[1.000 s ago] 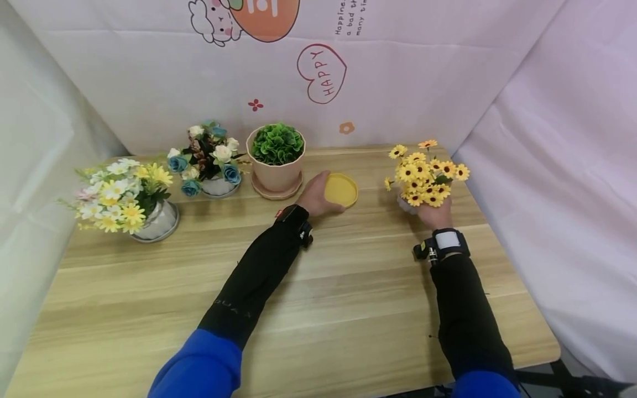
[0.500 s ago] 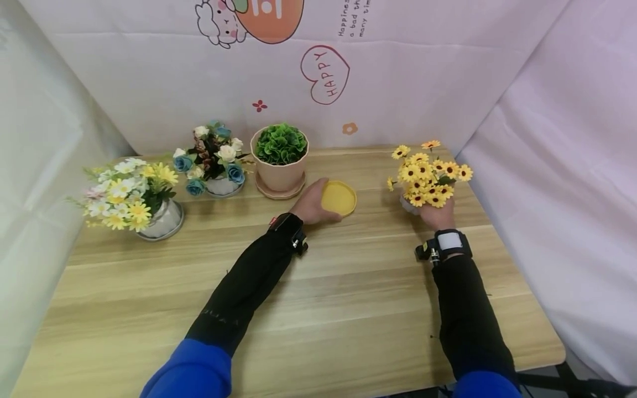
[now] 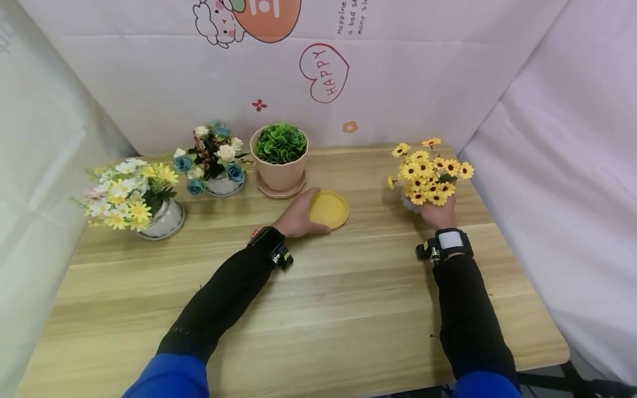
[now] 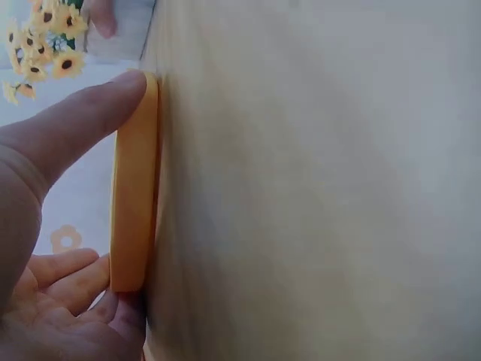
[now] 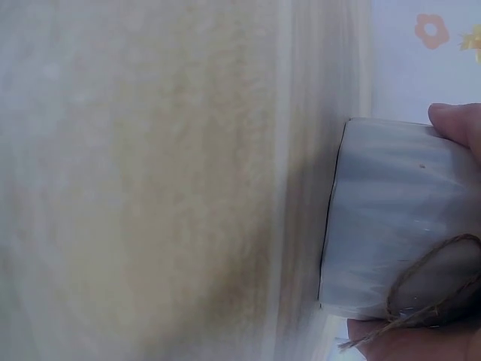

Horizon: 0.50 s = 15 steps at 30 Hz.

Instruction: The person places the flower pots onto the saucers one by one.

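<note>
Left hand gripped the yellow saucer flat on the table; right hand, well apart, clasped the sunflower pot, seemingly lifted, likely needing the saucer set squarely beneath it

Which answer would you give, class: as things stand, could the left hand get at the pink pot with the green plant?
Probably yes. The left hand grips the yellow saucer just in front of the pink pot, with only bare table between them. It would have to let go of the saucer first.
</note>
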Available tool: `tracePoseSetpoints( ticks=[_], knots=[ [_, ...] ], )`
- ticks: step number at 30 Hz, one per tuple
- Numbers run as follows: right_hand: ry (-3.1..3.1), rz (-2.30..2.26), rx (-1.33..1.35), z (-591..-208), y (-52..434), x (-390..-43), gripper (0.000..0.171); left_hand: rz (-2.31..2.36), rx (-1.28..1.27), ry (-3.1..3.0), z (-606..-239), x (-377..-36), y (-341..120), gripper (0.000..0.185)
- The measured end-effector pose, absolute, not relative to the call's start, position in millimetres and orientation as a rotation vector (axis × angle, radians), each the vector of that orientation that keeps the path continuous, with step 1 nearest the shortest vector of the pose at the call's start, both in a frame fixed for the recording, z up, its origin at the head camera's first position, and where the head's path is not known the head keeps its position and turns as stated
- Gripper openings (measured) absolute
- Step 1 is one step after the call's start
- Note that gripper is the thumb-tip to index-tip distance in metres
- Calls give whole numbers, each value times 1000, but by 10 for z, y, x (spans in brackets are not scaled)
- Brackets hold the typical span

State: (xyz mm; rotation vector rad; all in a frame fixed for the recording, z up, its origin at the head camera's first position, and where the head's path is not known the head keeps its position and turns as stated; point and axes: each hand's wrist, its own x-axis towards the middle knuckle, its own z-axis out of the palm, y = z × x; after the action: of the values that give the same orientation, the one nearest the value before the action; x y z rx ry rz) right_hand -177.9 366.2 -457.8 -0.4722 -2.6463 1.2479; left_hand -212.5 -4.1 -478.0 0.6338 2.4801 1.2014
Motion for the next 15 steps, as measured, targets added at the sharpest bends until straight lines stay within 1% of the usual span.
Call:
tracePoseSetpoints(
  ticks=[9, 15],
  knots=[
    [-2646, 1250, -474, -4588, 3683, -1793, 68, 1173, 616, 2490, -4737, -1887, -173, 114],
    [-2648, 1259, -481, -4611, 3687, -1786, 72, 1157, 600, 2485, -4703, -1737, -269, 115]
  ],
)
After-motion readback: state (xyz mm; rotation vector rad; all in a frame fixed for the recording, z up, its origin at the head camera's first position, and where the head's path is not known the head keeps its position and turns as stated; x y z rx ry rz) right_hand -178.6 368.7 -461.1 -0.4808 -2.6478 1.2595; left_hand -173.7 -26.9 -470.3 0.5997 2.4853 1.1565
